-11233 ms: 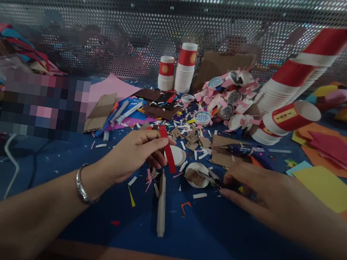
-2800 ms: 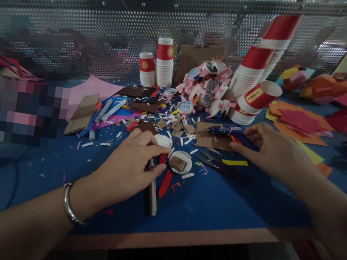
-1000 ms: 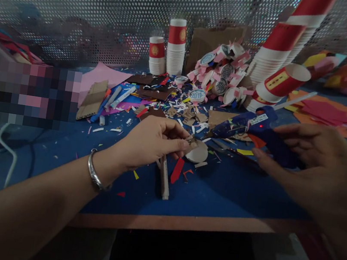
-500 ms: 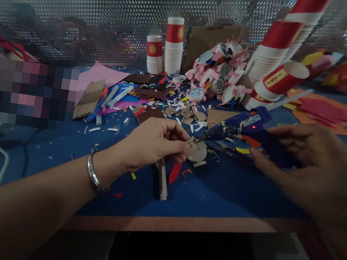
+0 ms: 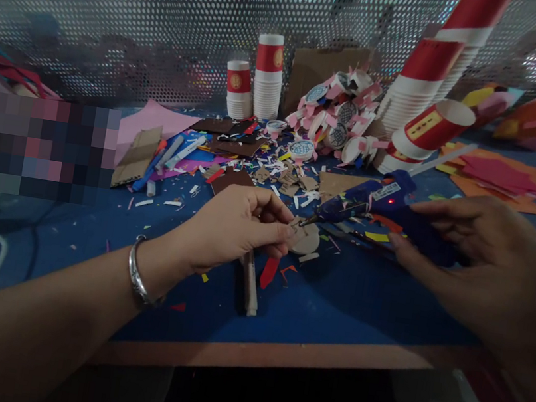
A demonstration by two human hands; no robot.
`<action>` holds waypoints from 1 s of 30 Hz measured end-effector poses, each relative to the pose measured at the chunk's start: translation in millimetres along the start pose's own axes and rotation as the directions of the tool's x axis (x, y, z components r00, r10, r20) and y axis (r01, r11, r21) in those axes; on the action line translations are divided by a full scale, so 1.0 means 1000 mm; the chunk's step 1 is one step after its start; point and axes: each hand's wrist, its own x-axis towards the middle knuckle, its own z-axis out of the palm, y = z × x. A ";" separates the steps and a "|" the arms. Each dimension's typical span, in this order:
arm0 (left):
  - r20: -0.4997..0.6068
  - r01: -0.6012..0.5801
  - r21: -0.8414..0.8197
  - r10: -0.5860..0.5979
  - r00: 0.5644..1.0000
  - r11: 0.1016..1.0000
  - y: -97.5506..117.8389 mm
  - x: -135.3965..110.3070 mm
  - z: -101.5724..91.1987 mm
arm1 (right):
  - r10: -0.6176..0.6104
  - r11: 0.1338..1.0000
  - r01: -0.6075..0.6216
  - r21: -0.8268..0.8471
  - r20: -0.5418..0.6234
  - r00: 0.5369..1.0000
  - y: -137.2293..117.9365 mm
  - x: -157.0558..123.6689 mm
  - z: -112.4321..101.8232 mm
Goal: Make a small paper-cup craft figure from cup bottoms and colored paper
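My left hand point(image 5: 249, 225) pinches a small cardboard piece point(image 5: 297, 227) between thumb and fingers, above the blue table. A blue hot glue gun point(image 5: 402, 211) with a glowing red light is gripped in my right hand point(image 5: 484, 267). The gun's nozzle tip meets or nearly meets the cardboard piece; I cannot tell which. A round cardboard disc point(image 5: 308, 239) shows just beyond the left fingertips. Below that hand lies a narrow, pale folded cardboard strip point(image 5: 249, 285). A red paper scrap point(image 5: 268, 272) is beside it.
A pile of decorated paper discs with pink tabs point(image 5: 345, 118) stands at the back. Near it are stacked paper cups point(image 5: 268, 73) and a leaning cup stack point(image 5: 423, 70). Markers point(image 5: 182, 151) and paper scraps lie left of centre. Orange and red paper sheets point(image 5: 498, 172) are at right.
Both hands stay in nearly the same place, with the nozzle still at the cardboard piece. The whole view has shifted slightly, so the scene sits a little lower.
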 end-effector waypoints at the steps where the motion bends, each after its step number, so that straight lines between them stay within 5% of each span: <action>1: -0.002 -0.005 -0.010 0.005 1.000 1.000 0.000 0.000 0.000 | -0.009 1.000 0.009 -0.012 -0.007 1.000 -0.001 0.000 0.000; 30: 0.014 -0.049 0.002 0.049 0.999 0.999 -0.004 0.001 -0.001 | -0.183 0.981 0.178 -0.078 -0.058 0.981 -0.005 0.003 -0.002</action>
